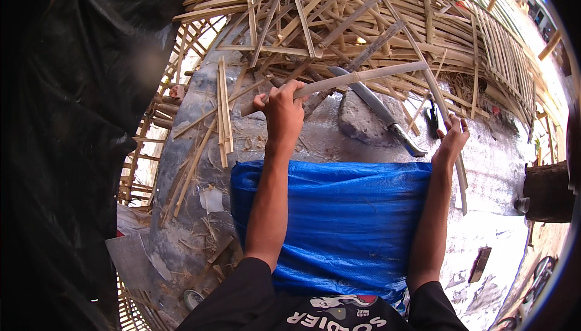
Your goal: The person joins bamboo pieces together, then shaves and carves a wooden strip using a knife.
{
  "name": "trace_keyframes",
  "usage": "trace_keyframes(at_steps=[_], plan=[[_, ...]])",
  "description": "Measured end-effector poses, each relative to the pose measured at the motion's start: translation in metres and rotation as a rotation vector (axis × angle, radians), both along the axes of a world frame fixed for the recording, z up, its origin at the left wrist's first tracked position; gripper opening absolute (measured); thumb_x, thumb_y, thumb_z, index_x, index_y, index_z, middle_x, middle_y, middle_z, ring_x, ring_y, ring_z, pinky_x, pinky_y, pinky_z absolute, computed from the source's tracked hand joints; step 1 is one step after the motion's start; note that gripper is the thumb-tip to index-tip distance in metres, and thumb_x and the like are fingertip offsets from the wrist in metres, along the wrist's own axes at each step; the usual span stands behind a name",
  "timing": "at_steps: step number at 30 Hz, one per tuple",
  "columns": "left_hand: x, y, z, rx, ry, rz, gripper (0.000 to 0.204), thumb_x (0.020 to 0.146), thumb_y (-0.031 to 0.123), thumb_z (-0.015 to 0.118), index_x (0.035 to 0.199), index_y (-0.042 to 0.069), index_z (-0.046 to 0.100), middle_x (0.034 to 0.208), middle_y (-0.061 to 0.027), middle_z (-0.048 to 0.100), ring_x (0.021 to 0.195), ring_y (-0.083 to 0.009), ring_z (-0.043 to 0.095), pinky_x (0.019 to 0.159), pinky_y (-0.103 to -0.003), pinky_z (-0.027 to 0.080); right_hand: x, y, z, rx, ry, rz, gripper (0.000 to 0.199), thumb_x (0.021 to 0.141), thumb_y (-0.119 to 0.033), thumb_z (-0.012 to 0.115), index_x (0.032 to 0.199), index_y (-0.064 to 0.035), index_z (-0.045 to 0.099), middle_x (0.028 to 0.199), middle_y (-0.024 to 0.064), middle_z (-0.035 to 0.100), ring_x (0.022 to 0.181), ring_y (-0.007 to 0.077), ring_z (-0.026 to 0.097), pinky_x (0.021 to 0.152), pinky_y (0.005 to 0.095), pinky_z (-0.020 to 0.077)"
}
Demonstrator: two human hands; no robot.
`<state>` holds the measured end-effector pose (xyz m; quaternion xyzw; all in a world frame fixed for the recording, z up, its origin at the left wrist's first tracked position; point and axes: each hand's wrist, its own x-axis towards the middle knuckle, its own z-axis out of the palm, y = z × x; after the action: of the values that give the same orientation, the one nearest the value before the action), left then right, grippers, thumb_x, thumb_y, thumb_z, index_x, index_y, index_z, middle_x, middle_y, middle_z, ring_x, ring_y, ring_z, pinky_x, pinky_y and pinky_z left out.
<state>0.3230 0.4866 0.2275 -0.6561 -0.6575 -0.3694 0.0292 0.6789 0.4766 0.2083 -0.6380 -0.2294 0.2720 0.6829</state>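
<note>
- Across the top, from ten to two o'clock, a heap of split bamboo strips lies piled and crisscrossed, spreading down the right side.
- At nine o'clock a black plastic sheet fills the whole left side.
- Below centre, a blue tarp lies under both forearms, over a grey surface strewn with offcuts.
- Just above centre, a long pale bamboo stick runs from the left hand up toward one o'clock; that hand is closed in a fist around its lower end.
- Under the stick, a machete rests on a grey stone, blade toward eleven o'clock, handle toward four.
- At three o'clock the right hand pinches a thin bamboo strip, fingers curled lightly round it.
- Near nine o'clock of the left hand, short bamboo pieces lie side by side.
</note>
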Motion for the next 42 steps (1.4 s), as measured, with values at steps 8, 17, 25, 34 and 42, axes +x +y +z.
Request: trace_keyframes(at_steps=[8, 17, 25, 34, 42], plan=[[0.016, -0.002, -0.001, -0.067, -0.074, -0.013, 0.02, 0.085, 0.018, 0.075, 0.104, 0.014, 0.069, 0.09, -0.0059, 0.073, 0.089, -0.0281, 0.066, 0.087, -0.043, 0.032, -0.014, -0.001, 0.003, -0.055, 0.013, 0.145, 0.055, 0.093, -0.031, 0.06, 0.136, -0.0018, 0.042, 0.123, 0.0133, 0.059, 0.11, 0.0215, 0.057, 0.087, 0.0359, 0.0436], [0.068, -0.008, -0.026, -0.236, -0.26, -0.213, 0.02, 0.086, 0.017, 0.074, 0.104, 0.013, 0.066, 0.092, -0.0046, 0.075, 0.088, -0.0259, 0.069, 0.084, -0.042, 0.032, -0.023, -0.014, 0.002, 0.015, -0.082, 0.33, 0.041, 0.098, -0.028, 0.056, 0.129, -0.0015, 0.054, 0.109, 0.009, 0.069, 0.094, 0.0141, 0.061, 0.076, 0.0276, 0.0457], [0.098, -0.001, -0.088, -0.34, -0.268, -0.384, 0.024, 0.081, 0.011, 0.074, 0.103, 0.013, 0.065, 0.086, -0.0082, 0.073, 0.088, -0.0286, 0.068, 0.084, -0.042, 0.028, -0.039, -0.011, -0.004, -0.285, -0.206, 0.817, 0.076, 0.095, -0.042, 0.064, 0.152, -0.0067, 0.028, 0.085, 0.0186, 0.073, 0.059, 0.0201, 0.071, 0.048, 0.026, 0.0496], [0.089, 0.012, -0.112, -0.258, -0.2, -0.459, 0.028, 0.08, 0.006, 0.072, 0.105, 0.013, 0.065, 0.099, -0.0095, 0.072, 0.097, -0.0284, 0.066, 0.088, -0.045, 0.028, -0.051, -0.009, -0.04, -0.414, -0.426, 0.968, 0.077, 0.095, -0.041, 0.066, 0.153, -0.0081, 0.028, 0.092, 0.0172, 0.073, 0.066, 0.0188, 0.07, 0.062, 0.0301, 0.0528], [0.055, 0.009, -0.119, -0.217, -0.138, -0.489, 0.032, 0.077, 0.01, 0.076, 0.107, 0.012, 0.065, 0.104, -0.0081, 0.07, 0.11, -0.0262, 0.062, 0.093, -0.048, 0.027, -0.086, -0.019, -0.041, -0.541, -0.487, 0.951, 0.077, 0.094, -0.04, 0.067, 0.154, -0.0099, 0.028, 0.076, 0.0125, 0.071, 0.05, 0.0136, 0.061, 0.048, 0.0288, 0.0475]])
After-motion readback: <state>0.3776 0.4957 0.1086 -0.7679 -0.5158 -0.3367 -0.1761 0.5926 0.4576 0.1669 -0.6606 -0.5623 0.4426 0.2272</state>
